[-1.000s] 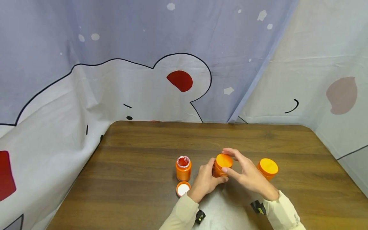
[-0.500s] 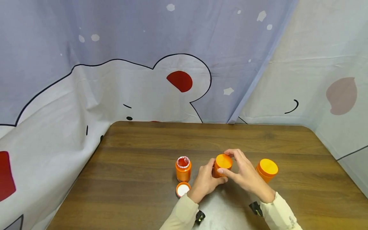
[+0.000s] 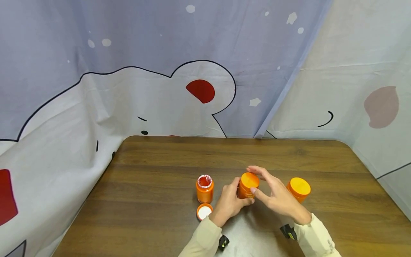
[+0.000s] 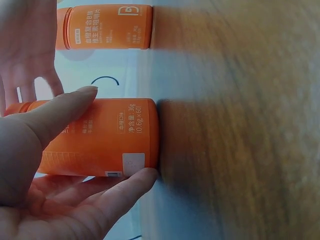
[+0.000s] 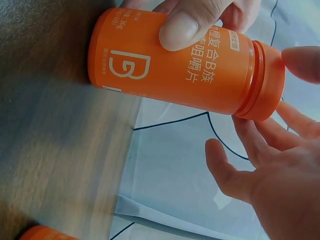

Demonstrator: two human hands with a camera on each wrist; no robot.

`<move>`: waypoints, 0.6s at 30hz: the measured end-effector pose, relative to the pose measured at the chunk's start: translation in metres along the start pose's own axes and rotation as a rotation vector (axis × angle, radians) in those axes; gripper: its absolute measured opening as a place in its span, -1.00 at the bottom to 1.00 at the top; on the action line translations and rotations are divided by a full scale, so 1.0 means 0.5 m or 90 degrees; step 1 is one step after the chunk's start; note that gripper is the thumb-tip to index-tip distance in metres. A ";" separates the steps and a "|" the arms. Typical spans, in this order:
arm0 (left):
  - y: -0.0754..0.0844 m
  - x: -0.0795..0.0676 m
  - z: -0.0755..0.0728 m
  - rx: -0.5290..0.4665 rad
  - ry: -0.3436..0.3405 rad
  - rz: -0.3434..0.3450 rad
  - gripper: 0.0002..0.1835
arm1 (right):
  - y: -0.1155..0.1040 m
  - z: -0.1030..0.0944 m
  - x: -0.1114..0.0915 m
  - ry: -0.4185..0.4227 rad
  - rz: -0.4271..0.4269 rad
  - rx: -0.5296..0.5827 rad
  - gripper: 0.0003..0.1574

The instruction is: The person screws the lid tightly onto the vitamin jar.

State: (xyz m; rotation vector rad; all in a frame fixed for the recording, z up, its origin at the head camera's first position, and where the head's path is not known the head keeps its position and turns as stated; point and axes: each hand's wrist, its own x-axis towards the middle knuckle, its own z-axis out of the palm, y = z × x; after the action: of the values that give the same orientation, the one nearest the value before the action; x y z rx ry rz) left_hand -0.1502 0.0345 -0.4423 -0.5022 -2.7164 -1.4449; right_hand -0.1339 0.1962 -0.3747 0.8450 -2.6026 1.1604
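An orange supplement bottle (image 4: 110, 135) with pale printing stands upright at the middle of the table. My left hand (image 3: 228, 201) grips its body from the left, thumb on the near side and fingers behind. At the top is an orange cap (image 3: 250, 180). Thumb and fingers of my right hand (image 3: 277, 196) pinch that cap from either side; the little finger sticks out from it in the right wrist view. To the left stands an opened bottle (image 3: 204, 194) with torn foil at its mouth. Its loose cap (image 3: 204, 212) lies just in front, white lining up.
Another capped orange bottle (image 3: 299, 189) stands right of my right hand, partly behind the wrist. All of this is on a brown wooden table (image 3: 154, 171). A printed cloth (image 3: 147, 96) hangs along the far edge and the sides.
My right hand turned round the cap, its thumb moving left and then back right. The left hand kept its grip, and the bottles stayed in place.
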 end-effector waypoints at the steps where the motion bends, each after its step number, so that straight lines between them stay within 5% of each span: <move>1: 0.000 0.000 0.000 0.002 0.001 -0.001 -0.42 | 0.001 0.001 0.000 0.001 0.004 0.003 -0.29; 7: 0.002 0.000 -0.002 0.013 -0.005 -0.017 -0.41 | 0.042 0.014 -0.003 0.015 0.024 -0.017 -0.29; 18: 0.001 0.002 -0.002 0.008 -0.011 -0.018 -0.43 | 0.051 0.027 0.001 0.063 0.031 -0.048 -0.34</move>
State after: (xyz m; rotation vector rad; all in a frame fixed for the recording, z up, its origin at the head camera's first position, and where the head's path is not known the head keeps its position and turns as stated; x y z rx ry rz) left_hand -0.1509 0.0341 -0.4410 -0.4802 -2.7555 -1.4355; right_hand -0.1474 0.1996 -0.3999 0.6952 -2.5807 1.0805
